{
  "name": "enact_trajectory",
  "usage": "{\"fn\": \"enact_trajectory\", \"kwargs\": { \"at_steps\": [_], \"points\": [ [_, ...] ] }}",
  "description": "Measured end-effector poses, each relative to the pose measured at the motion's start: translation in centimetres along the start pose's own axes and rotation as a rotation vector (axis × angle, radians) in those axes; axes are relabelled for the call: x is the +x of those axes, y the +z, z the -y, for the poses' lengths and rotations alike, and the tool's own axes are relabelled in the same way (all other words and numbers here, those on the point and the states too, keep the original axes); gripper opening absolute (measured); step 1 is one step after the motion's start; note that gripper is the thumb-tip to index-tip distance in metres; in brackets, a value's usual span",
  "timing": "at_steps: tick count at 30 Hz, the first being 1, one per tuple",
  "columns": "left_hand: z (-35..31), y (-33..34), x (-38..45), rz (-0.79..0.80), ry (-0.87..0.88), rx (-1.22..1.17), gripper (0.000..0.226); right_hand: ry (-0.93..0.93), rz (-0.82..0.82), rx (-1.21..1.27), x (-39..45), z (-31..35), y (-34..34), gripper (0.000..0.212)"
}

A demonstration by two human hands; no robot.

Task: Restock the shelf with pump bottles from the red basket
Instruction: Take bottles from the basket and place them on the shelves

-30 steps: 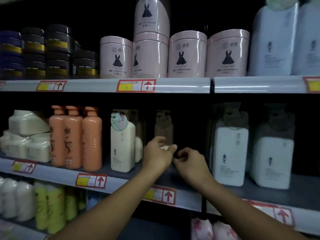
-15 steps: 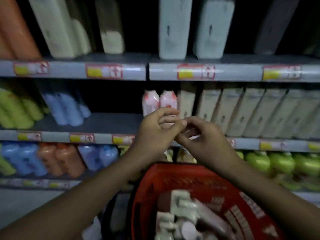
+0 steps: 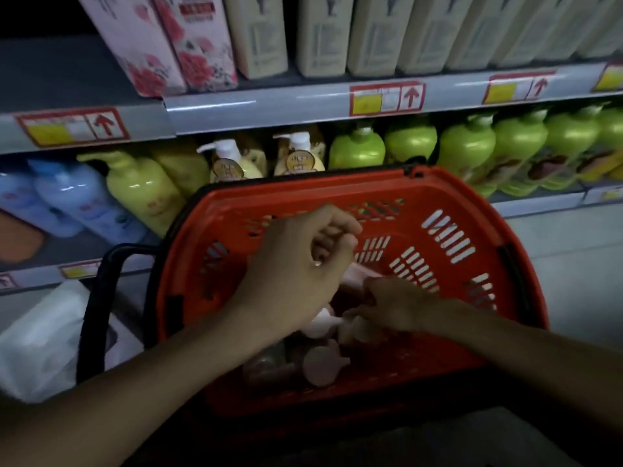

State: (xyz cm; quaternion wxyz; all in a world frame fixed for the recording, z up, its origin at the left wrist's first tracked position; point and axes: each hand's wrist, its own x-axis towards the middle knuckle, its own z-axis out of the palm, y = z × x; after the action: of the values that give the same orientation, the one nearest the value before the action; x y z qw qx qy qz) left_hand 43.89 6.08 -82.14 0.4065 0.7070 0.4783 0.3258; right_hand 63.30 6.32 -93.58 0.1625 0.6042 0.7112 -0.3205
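a red plastic basket (image 3: 448, 210) with slotted walls fills the centre of the frame, a black handle (image 3: 97, 298) looping off its left side. in its bottom lie several pale pink pump bottles (image 3: 322, 365), jumbled on their sides in the lower middle of the frame.

the left hand (image 3: 303, 267) hangs above the middle of the basket, its fingers curled in on themselves – whether anything sits in that grip cannot be told. the right hand (image 3: 391, 308) is lower, down among the bottles, its fingers curled round a pale pump head (image 3: 350, 326); the blur hides the exact hold.

behind the basket, a grey metal shelf edge (image 3: 269, 109) with red and yellow price labels (image 3: 387, 97) crosses the upper part of the frame. above it stand pink floral cartons (image 3: 188, 45) at upper left and cream cartons (image 3: 323, 32) to their right. below it – a row of round green bottles (image 3: 519, 143) at right, yellow pump bottles (image 3: 141, 187) and blue bottles (image 3: 81, 200) at left. a crumpled white bag (image 3: 40, 335) lies at lower left.
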Motion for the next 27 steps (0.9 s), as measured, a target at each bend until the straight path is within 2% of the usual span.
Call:
{"fn": "enact_trajectory", "kwargs": {
  "at_steps": [1, 2, 4, 5, 6, 7, 9, 11, 13, 15, 17, 19, 22, 25, 27],
  "points": [
    [0.1, 0.2, -0.5, 0.000, 0.010, -0.028, 0.014, -0.029, 0.114, 0.040, 0.3, 0.0, 0.6, 0.071],
    [0.3, 0.4, -1.1, 0.022, 0.018, -0.058, 0.014, -0.063, 0.218, 0.090, 0.5, 0.1, 1.0, 0.070],
    [0.8, 1.1, -2.5, 0.125, 0.021, -0.063, 0.015, -0.084, 0.298, 0.117, 0.6, 0.1, 2.1, 0.047],
    [1.3, 1.6, -3.2, 0.190, 0.015, -0.040, 0.013, -0.061, 0.250, 0.064, 0.7, 0.0, 2.9, 0.039],
    [2.0, 2.2, -3.9, 0.247, -0.005, -0.019, 0.011, -0.047, 0.122, -0.017, 0.8, -0.2, 4.0, 0.036],
    [2.8, 2.8, -4.4, 0.296, -0.035, -0.019, 0.013, -0.067, -0.044, -0.105, 1.2, -0.5, 5.3, 0.035],
    [4.3, 3.7, -5.0, 0.387, -0.073, -0.001, 0.024, -0.115, -0.208, -0.211, 1.4, -1.0, 6.2, 0.033],
    [5.4, 4.3, -4.9, 0.402, -0.041, 0.086, 0.037, -0.232, -0.157, -0.357, 0.6, -0.7, 4.3, 0.041],
    [5.9, 4.4, -4.7, 0.359, -0.078, 0.104, 0.045, -0.272, -0.122, -0.463, -0.7, 0.2, 1.9, 0.040],
    [6.2, 4.5, -4.6, 0.314, -0.131, 0.122, 0.053, -0.203, -0.199, -0.419, -2.3, 1.9, -0.9, 0.036],
    [6.6, 4.9, -4.9, 0.291, -0.129, 0.114, 0.060, -0.097, -0.327, -0.326, -4.0, 3.3, -3.5, 0.047],
    [6.8, 5.4, -5.3, 0.303, -0.094, 0.101, 0.075, 0.010, -0.473, -0.212, -5.3, 3.9, -5.8, 0.058],
    [5.9, 5.7, -5.4, 0.291, -0.067, 0.033, 0.098, 0.086, -0.658, -0.024, -7.6, 4.8, -8.6, 0.058],
    [3.9, 6.5, -4.3, 0.151, -0.053, -0.010, 0.095, 0.112, -0.815, 0.073, -10.0, 5.8, -10.7, 0.061],
    [2.1, 7.4, -3.6, 0.007, -0.071, -0.109, 0.083, 0.119, -0.890, 0.074, -11.0, 6.3, -11.0, 0.062]
  ]
}}
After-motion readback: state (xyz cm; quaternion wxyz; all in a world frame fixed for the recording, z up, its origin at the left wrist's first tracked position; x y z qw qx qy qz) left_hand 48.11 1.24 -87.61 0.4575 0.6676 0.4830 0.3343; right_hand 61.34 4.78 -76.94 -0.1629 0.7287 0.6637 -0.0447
